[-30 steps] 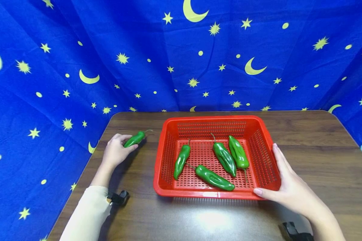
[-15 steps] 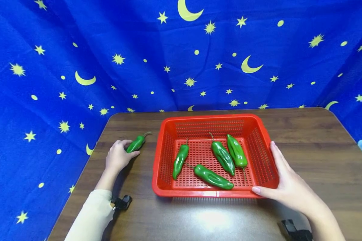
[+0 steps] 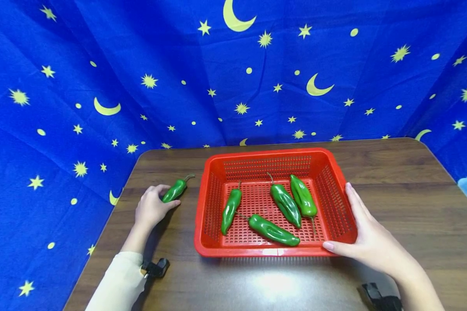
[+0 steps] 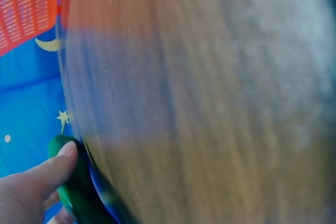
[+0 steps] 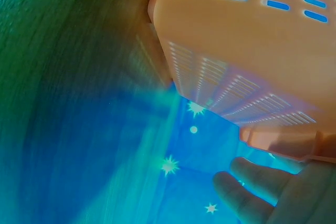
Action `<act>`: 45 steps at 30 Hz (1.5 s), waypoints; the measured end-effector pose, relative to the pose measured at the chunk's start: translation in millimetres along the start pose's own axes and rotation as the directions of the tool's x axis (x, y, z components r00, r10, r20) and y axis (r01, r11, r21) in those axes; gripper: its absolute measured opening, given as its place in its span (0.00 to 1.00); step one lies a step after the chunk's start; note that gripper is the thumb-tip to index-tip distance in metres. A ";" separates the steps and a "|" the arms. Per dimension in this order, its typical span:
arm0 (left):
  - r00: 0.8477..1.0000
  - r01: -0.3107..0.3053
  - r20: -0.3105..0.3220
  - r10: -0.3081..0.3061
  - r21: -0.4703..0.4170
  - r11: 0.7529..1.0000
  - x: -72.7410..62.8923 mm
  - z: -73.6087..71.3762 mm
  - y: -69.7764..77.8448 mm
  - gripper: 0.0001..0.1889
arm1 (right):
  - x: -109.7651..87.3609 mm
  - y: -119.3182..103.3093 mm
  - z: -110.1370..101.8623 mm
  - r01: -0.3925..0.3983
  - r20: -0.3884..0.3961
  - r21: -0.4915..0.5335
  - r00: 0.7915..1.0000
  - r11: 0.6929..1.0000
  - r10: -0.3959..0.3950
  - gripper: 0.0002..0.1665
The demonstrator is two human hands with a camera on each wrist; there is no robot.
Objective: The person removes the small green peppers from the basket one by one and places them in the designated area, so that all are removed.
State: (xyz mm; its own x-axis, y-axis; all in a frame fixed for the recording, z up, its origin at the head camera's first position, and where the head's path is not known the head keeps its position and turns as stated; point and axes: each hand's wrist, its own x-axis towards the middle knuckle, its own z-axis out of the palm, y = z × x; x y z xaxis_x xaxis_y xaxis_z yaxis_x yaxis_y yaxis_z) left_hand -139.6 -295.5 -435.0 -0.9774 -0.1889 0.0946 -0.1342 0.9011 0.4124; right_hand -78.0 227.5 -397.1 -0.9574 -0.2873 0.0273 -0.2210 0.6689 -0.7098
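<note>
My left hand (image 3: 152,208) pinches a green pepper (image 3: 175,190) between thumb and fingers, close over the tabletop to the left of the basket. Its curved stem points away to the right. In the left wrist view, the thumb (image 4: 56,169) presses along the side of the dark green pepper (image 4: 86,198). A red plastic basket (image 3: 237,251) with slotted walls holds several more green peppers (image 3: 274,230). My right hand (image 3: 369,233) rests on the basket's near right corner, thumb on the front rim and fingers stretched along the right side. In the right wrist view, straight fingers (image 5: 257,179) show below the basket's rim.
The basket stands on a brown wood-grain table (image 3: 408,198), with its far side close to the table's back edge. A blue curtain (image 3: 202,56) with yellow moons and stars hangs behind and along both sides.
The left hand has lowered the pepper towards the table and brought it slightly nearer me. The head view has shifted a little. The right hand keeps its place at the basket corner.
</note>
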 end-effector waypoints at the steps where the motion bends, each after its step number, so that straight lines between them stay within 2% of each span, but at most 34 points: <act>1: 1.000 -0.004 -0.001 0.004 0.001 1.000 -0.1 0.0 0.2 0.31 | -0.2 0.3 0.2 0.001 -0.002 0.001 1.000 1.000 -0.001 0.81; 9: 1.000 -0.020 -0.016 0.020 -0.005 1.000 -2.5 -3.0 1.1 0.31 | 0.2 -0.5 -0.9 -0.011 0.003 -0.011 1.000 1.000 0.011 0.81; 14: 0.998 -0.034 -0.045 0.033 -0.033 0.999 -3.0 -11.4 4.9 0.32 | 0.0 -0.2 -0.3 0.003 0.001 0.007 1.000 1.000 -0.003 0.81; 19: 0.992 -0.092 -0.090 0.083 -0.097 0.991 -1.6 -23.3 19.0 0.31 | 0.0 0.6 -0.2 0.004 0.005 0.013 1.000 1.000 -0.004 0.81; 23: 0.981 -0.169 -0.118 0.151 -0.159 0.973 -0.9 -34.7 38.3 0.31 | 0.6 0.9 -0.3 0.001 0.006 0.007 1.000 1.000 -0.001 0.81; 30: 0.948 -0.311 -0.141 0.285 -0.228 0.923 2.0 -61.0 82.7 0.33 | 0.4 2.4 0.5 -0.005 0.004 -0.001 1.000 1.000 0.005 0.81; 35: 0.917 -0.399 -0.121 0.381 -0.258 0.880 3.5 -80.2 116.0 0.33 | 0.1 2.4 0.1 -0.017 0.007 -0.001 1.000 1.000 0.017 0.81; 38: 0.891 -0.450 -0.087 0.446 -0.308 0.838 3.4 -88.3 135.5 0.33 | 0.2 2.5 -0.1 -0.013 0.006 0.002 1.000 1.000 0.013 0.81; 43: 0.847 -0.493 -0.034 0.530 -0.422 0.761 4.8 -93.3 162.3 0.32 | 0.0 1.7 0.4 -0.004 -0.002 -0.003 1.000 1.000 0.004 0.81; 45: 0.837 -0.497 -0.021 0.546 -0.447 0.744 5.5 -93.3 170.1 0.32 | -0.1 1.3 1.2 -0.002 -0.003 -0.007 1.000 1.000 0.002 0.81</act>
State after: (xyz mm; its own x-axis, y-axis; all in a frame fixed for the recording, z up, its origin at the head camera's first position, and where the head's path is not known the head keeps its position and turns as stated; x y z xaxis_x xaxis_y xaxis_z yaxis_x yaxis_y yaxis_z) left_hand -152.5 -179.7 -279.8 -0.8883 0.3261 0.3234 0.4585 0.5897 0.6648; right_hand -78.1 227.6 -398.9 -0.9585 -0.2838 0.0284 -0.2204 0.6738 -0.7052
